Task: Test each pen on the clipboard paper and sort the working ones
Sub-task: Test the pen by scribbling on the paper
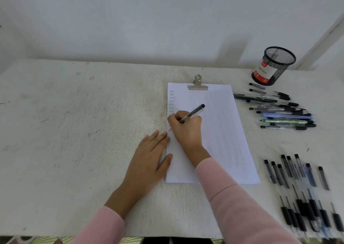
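Head view, one frame.

- Paper (219, 132): white sheet held under a metal clip (198, 84) at its far edge, lying on a pale, scuffed table (74, 132), right of centre. The board beneath is not visible.
- Writing (171, 100): column of small dark marks down the sheet's left margin, each probably reading "test"; too small to be sure.
- Right hand (186, 130): fingers curled round a dark-capped pen (193, 113), writing grip, resting on the left part of the sheet just below the column. Pen tilts up and to the right; its tip is hidden behind the fingers.
- Left hand (150, 154): flat, fingers straight and together, holding nothing. Palm rests on the table at the sheet's left edge, with fingertips and thumb touching that edge.
- Both arms in pink ribbed sleeves (219, 178).
- Far pens (283, 111): a group lying roughly crosswise on the table, right of the sheet, mostly dark, one green, one lilac.
- Near pens (301, 191): a second group at the near right, well apart from the first, lying roughly near-to-far; blurred.
- Mesh cup (273, 66): black wire pot, upright at the far right, red-and-white label inside
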